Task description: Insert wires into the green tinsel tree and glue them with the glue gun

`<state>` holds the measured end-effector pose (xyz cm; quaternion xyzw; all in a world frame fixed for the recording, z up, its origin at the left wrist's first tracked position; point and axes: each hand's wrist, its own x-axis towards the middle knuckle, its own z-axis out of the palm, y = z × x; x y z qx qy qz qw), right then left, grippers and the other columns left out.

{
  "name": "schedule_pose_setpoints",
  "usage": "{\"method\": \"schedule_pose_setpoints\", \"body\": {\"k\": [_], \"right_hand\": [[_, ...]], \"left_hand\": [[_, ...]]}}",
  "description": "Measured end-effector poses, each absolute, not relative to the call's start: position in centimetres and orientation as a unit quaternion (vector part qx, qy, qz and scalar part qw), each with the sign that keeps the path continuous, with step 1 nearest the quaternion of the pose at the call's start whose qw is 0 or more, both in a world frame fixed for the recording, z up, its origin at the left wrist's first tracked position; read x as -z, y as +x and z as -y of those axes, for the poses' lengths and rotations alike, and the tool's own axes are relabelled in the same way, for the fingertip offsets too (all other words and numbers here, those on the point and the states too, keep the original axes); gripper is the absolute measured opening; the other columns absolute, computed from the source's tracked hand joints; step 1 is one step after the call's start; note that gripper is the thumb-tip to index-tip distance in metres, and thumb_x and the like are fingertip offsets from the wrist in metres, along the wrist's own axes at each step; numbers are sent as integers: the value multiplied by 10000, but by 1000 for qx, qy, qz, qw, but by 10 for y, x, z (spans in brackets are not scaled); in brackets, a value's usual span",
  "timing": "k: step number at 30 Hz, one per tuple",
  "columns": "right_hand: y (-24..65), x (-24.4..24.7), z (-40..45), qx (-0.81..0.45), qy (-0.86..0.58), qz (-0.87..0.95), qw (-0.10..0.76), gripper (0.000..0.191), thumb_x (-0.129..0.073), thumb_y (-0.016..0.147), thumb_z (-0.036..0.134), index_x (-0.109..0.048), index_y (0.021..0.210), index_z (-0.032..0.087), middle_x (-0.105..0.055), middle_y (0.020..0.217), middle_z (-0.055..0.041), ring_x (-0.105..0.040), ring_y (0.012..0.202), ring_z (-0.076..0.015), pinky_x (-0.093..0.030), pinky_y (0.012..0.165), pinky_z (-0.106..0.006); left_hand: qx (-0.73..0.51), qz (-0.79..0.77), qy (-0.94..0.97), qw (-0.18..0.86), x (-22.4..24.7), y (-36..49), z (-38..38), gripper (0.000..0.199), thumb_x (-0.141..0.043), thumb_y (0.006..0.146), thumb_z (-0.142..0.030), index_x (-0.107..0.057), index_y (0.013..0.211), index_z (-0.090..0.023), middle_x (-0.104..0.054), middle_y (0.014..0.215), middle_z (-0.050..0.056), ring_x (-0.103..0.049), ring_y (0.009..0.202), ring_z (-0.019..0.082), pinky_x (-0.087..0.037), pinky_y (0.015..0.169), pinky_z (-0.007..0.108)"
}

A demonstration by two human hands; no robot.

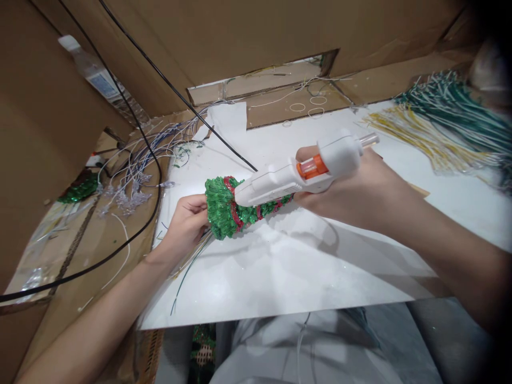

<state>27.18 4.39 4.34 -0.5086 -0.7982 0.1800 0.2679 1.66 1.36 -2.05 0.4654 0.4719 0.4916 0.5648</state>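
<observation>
My right hand (pixel 356 189) is wrapped round the glue gun (pixel 276 184), which points at the green frilly thing (pixel 219 210), maybe touching it. My left hand (pixel 188 221) pinches that over the bench (pixel 276 277), likely keeping it still. Green wires (pixel 452 106) lie farther off.

The front of the bench (pixel 296 282) lies open between the left forearm (pixel 116 298) and the right forearm (pixel 432 229). The strip behind the glue gun (pixel 276 182) is passable too, but a black cable (pixel 234 149) slants down across it. Green wires (pixel 460 106) and yellow wires (pixel 424 136) crowd the back right; thin wires (pixel 160 145) clutter the left, and a cardboard wall (pixel 248 37) with a narrow slot (pixel 276 80) closes the back.
</observation>
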Motion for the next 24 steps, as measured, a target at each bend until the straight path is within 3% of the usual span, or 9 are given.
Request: {"method": "schedule_pose_setpoints", "body": {"k": [13,24], "right_hand": [[271,-42,-43,-168,-520,792,270,138,-617,537,189,-479,537,190,-442,494,78,-355,411,-52,-252,363,-175],[274,-37,-46,-224,-505,780,294,120,-607,539,181,-487,540,184,-453,463,84,-418,412,-56,-306,360,-155]], "left_hand": [[-498,-443,470,579,25,15,-14,99,-806,581,-160,-733,640,-128,-694,575,5,-592,473,95,-487,449,177],[-497,-446,469,578,24,15,-15,81,-780,571,-129,-732,635,-114,-694,577,15,-590,473,101,-487,440,180]]}}
